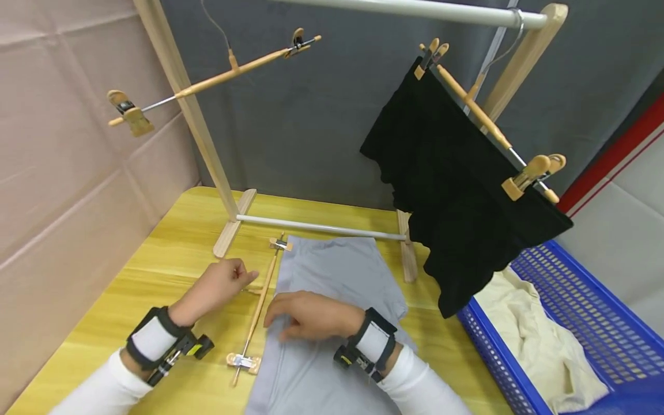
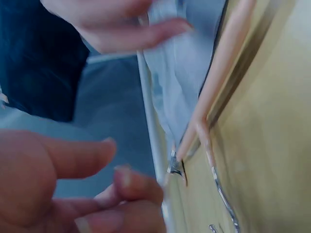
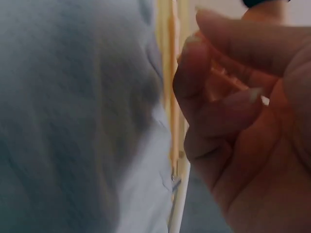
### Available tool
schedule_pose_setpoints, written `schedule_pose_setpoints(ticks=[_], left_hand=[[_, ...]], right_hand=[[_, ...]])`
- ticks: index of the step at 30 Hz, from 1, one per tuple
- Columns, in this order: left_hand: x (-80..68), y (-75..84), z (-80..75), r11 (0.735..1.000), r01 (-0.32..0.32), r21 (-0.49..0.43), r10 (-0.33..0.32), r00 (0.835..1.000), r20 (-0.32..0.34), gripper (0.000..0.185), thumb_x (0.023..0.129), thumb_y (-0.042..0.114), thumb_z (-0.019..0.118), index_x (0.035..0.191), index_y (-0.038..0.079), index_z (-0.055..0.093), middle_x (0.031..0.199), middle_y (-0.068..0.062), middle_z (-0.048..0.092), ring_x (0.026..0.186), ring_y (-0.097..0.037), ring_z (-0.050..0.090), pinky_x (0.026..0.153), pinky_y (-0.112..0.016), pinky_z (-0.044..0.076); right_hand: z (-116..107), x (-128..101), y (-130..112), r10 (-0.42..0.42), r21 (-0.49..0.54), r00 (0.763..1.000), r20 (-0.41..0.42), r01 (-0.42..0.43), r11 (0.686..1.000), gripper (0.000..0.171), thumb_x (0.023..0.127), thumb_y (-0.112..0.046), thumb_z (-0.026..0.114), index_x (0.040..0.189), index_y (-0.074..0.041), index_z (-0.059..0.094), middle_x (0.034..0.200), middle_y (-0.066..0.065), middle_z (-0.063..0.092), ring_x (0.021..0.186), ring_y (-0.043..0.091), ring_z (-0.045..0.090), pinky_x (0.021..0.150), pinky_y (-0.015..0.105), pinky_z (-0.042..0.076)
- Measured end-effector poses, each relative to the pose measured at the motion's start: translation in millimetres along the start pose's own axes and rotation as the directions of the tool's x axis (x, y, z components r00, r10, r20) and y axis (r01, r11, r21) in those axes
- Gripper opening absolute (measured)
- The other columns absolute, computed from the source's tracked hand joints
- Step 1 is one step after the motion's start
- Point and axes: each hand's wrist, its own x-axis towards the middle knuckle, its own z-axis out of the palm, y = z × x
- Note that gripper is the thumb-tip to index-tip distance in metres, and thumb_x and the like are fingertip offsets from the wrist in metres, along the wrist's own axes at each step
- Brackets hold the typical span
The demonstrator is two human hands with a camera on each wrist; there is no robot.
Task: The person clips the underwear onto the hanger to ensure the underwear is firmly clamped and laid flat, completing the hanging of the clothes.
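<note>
Your right hand (image 1: 311,316) is lying on the near left part of the grey garment (image 1: 332,300), fingers loosely curved and resting on the cloth, seemingly pinning its edge flat beside the hanger; whether the fingertips are pinching a fold, you cannot tell from these views. Your left hand (image 1: 220,283) is hovering just left of the wooden clip hanger (image 1: 257,308), fingers loosely curled and holding nothing, close to the hanger's hook. The hanger is lying on the yellow table (image 1: 155,271), running along the garment's left edge, with one clip (image 1: 244,362) near you and the other (image 1: 280,244) at the far end, probably so that the clips line up with the waistband. The garment is spread flat in front of the wooden rack (image 1: 228,213).

On the rack's rail, a second hanger is holding a black garment (image 1: 446,196) by both clips, and an empty hanger (image 1: 207,83) is hanging to the left. On your right, the blue basket (image 1: 581,288) is holding a crumpled cream cloth (image 1: 539,340).
</note>
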Motion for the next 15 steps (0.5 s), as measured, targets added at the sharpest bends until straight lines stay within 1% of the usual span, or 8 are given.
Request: schedule_pose_setpoints(ticks=[1, 3, 4, 6, 8, 9, 11, 15], left_hand=[[-9.8, 0.0, 0.6, 1.000, -0.002, 0.000, 0.002, 1.000, 0.028, 0.033, 0.096, 0.026, 0.059, 0.069, 0.009, 0.050, 0.056, 0.004, 0.038, 0.048, -0.011, 0.036, 0.045, -0.025, 0.031], [-28.8, 0.0, 2.7, 1.000, 0.012, -0.004, -0.011, 0.994, 0.113, 0.036, 0.096, 0.030, 0.059, 0.067, 0.011, 0.049, 0.055, 0.005, 0.037, 0.047, -0.010, 0.034, 0.045, -0.024, 0.031], [-37.7, -0.1, 4.6, 1.000, 0.025, -0.008, -0.023, 0.987, 0.159, 0.039, 0.096, 0.034, 0.058, 0.066, 0.011, 0.049, 0.054, 0.005, 0.039, 0.046, -0.010, 0.034, 0.045, -0.024, 0.031], [-53.5, -0.9, 9.9, 0.998, 0.051, -0.022, -0.044, 0.968, 0.249, 0.043, 0.096, 0.041, 0.055, 0.066, 0.011, 0.051, 0.053, 0.005, 0.042, 0.045, -0.009, 0.036, 0.043, -0.024, 0.031], [-65.9, -2.7, 16.6, 0.997, 0.075, -0.025, -0.063, 0.948, 0.312, 0.046, 0.094, 0.048, 0.054, 0.067, 0.011, 0.052, 0.053, 0.004, 0.044, 0.045, -0.009, 0.036, 0.043, -0.024, 0.031], [-70.8, -3.7, 19.7, 0.997, 0.079, -0.020, -0.068, 0.943, 0.327, 0.046, 0.092, 0.050, 0.055, 0.067, 0.012, 0.052, 0.053, 0.005, 0.044, 0.045, -0.009, 0.037, 0.042, -0.024, 0.031], [-78.3, -5.4, 25.0, 0.998, 0.063, -0.011, -0.056, 0.940, 0.336, 0.045, 0.088, 0.053, 0.059, 0.068, 0.013, 0.051, 0.054, 0.005, 0.044, 0.046, -0.008, 0.037, 0.042, -0.023, 0.030], [-83.0, -8.9, 31.2, 0.998, 0.026, -0.049, -0.008, 0.944, 0.330, 0.041, 0.083, 0.048, 0.067, 0.068, 0.014, 0.049, 0.054, 0.008, 0.039, 0.046, -0.005, 0.032, 0.042, -0.021, 0.026]], right_hand=[[2, 1, -1, -0.007, -0.001, 1.000, 0.027, 0.007, 1.000, 0.029, 0.087, -0.021, 0.072, 0.114, -0.016, 0.064, 0.112, -0.009, 0.056, 0.075, -0.002, 0.051, 0.071, 0.008, 0.039], [5, 3, -4, -0.011, -0.012, 0.998, 0.064, 0.012, 1.000, 0.032, 0.084, -0.024, 0.074, 0.114, -0.018, 0.064, 0.114, -0.010, 0.055, 0.079, -0.003, 0.051, 0.073, 0.008, 0.039], [7, 4, -5, -0.007, -0.025, 0.997, 0.076, 0.009, 1.000, 0.034, 0.083, -0.026, 0.076, 0.114, -0.019, 0.064, 0.114, -0.010, 0.054, 0.082, -0.003, 0.051, 0.075, 0.008, 0.038], [10, 6, -8, 0.012, -0.048, 0.995, 0.094, -0.007, 0.999, 0.038, 0.079, -0.029, 0.078, 0.113, -0.021, 0.064, 0.117, -0.010, 0.052, 0.091, -0.003, 0.051, 0.079, 0.009, 0.038], [13, 7, -11, 0.039, -0.071, 0.994, 0.104, -0.031, 0.997, 0.042, 0.075, -0.032, 0.081, 0.112, -0.023, 0.063, 0.120, -0.010, 0.049, 0.096, -0.002, 0.049, 0.081, 0.011, 0.038], [15, 8, -12, 0.057, -0.074, 0.992, 0.109, -0.049, 0.996, 0.043, 0.073, -0.033, 0.082, 0.111, -0.024, 0.063, 0.120, -0.011, 0.048, 0.097, -0.002, 0.049, 0.080, 0.011, 0.039], [18, 9, -14, 0.084, -0.085, 0.989, 0.125, -0.074, 0.994, 0.044, 0.070, -0.036, 0.083, 0.108, -0.026, 0.062, 0.118, -0.013, 0.046, 0.092, -0.002, 0.049, 0.076, 0.011, 0.040], [22, 12, -18, 0.104, -0.103, 0.983, 0.152, -0.089, 0.991, 0.044, 0.066, -0.040, 0.083, 0.102, -0.027, 0.060, 0.107, -0.015, 0.042, 0.079, -0.002, 0.047, 0.067, 0.010, 0.038]])
